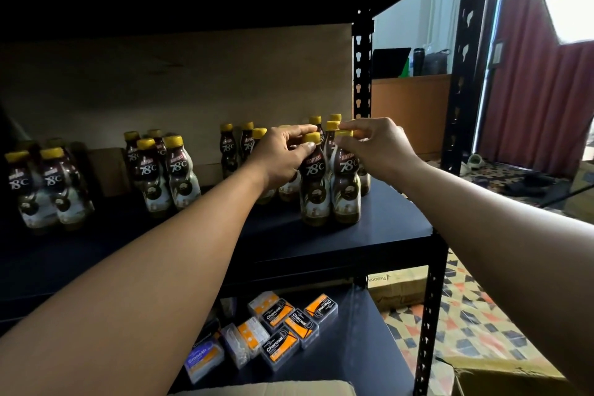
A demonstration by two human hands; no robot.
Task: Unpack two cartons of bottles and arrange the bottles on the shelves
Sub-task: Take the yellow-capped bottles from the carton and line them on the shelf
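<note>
Reaching over carton [289, 388]; pinching cap [311, 137] of upright Kopiko bottle [313, 185] with left hand [283, 156], seemingly pinching touching neighbour bottle [347, 185] likewise with right hand [377, 146].

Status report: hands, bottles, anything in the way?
Left hand grips left front bottle cap; right hand pinches right front bottle cap. Both upright on shelf. Other bottles close behind.

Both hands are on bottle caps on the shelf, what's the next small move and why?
Probably let go: the left hand and right hand each pinch a cap, and both bottles already stand upright on the shelf.
</note>
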